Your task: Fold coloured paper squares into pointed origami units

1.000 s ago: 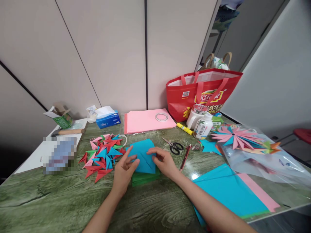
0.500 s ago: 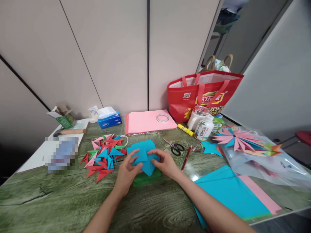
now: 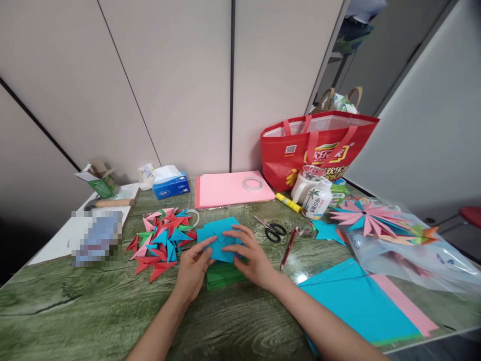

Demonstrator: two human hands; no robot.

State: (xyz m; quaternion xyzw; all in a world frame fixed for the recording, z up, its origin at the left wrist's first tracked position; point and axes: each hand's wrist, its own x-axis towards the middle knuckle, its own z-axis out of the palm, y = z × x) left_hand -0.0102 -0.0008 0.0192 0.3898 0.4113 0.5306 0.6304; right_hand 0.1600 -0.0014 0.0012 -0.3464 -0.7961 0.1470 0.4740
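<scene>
Between my hands is a small blue sheet of paper (image 3: pixel 220 253), partly folded, above other blue paper (image 3: pixel 224 224). My left hand (image 3: pixel 191 271) pinches its left edge between thumb and fingers. My right hand (image 3: pixel 255 258) grips its right side, with fingers across the front and the thumb hidden. Under the blue paper lies a stack of green paper (image 3: pixel 221 278). A pile of red, pink, green and blue folded paper pieces (image 3: pixel 165 240) lies just left of my left hand. Black-handled scissors (image 3: pixel 273 230) and a dark red pen (image 3: pixel 289 248) lie right of my right hand.
Pink paper (image 3: pixel 221 190) bearing a ring (image 3: pixel 252 184) lies at the back, near a tissue box (image 3: pixel 171 186) and a glue stick (image 3: pixel 288 202). Rightward stand a white bottle (image 3: pixel 317 200) and a red bag (image 3: pixel 278 160). Large blue sheets (image 3: pixel 361 306) lie front right; a hammer (image 3: pixel 112 202) is left.
The lower point of the blue paper has been turned up, leaving a straight lower edge. My right fingers have moved over the front of the sheet. The view has shifted slightly.
</scene>
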